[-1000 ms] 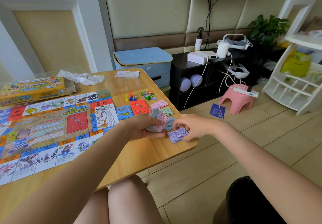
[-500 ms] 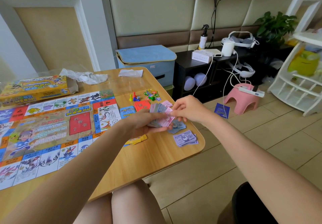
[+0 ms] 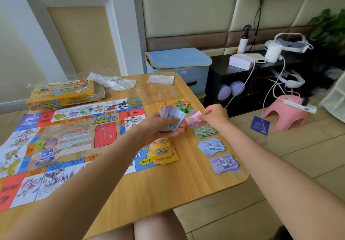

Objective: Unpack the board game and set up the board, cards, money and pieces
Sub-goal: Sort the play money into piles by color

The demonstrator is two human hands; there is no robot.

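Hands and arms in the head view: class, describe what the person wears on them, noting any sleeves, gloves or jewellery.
Both forearms are bare as far as the frame shows, with no sleeve in view. The left hand and the right hand wear no gloves. No ring, watch or bracelet shows on the visible sides of fingers or wrists, and no markings can be made out.

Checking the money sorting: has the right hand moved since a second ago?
Yes. The right hand went from the purple banknote pile near the table's front edge to the pink notes farther back.
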